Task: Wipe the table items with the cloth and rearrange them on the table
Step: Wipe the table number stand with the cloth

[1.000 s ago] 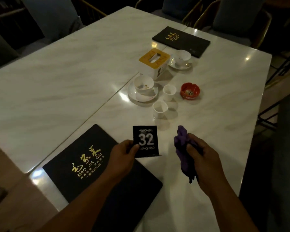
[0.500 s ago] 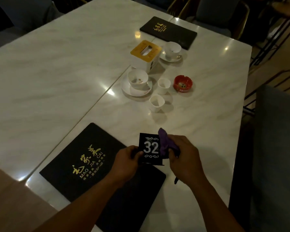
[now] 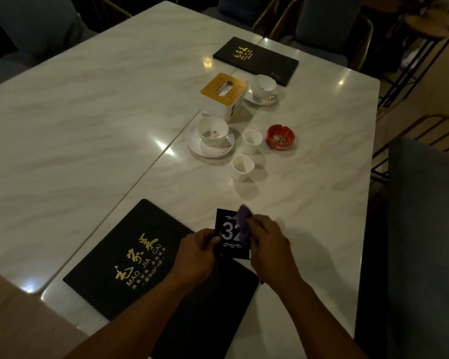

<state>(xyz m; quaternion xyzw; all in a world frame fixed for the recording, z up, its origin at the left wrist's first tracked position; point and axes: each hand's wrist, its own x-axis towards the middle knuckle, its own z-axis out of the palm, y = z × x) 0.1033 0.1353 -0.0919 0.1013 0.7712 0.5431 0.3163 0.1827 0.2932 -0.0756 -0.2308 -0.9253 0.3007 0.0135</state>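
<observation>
- My right hand point(image 3: 267, 244) has come in from the right since a second ago. The purple cloth point(image 3: 244, 225) was then well apart from the number card point(image 3: 227, 233) and now lies against the card's right side, covering part of the "2".
- My right fingers are curled round the bunched cloth and press it to the card's face.
- My left hand point(image 3: 197, 251) pinches the card's left edge, thumb in front and the other fingers hidden behind it.
- The card, black with a white "32", stands nearly upright at the far right corner of the near menu point(image 3: 130, 263). I cannot tell whether its base rests on the table point(image 3: 88, 125).
- Farther up the marble table sit a used cup point(image 3: 212, 129) on a saucer point(image 3: 208, 150), two small cups point(image 3: 251, 141) point(image 3: 241, 167) just beside it, and a red ashtray point(image 3: 280, 137) to their right.
- Behind those stand a tissue box point(image 3: 223, 95) with a yellow top, a second cup point(image 3: 263, 85) on its own saucer, and the far menu point(image 3: 255, 59).
- A dark chair point(image 3: 425, 216) stands off the table's right edge.
</observation>
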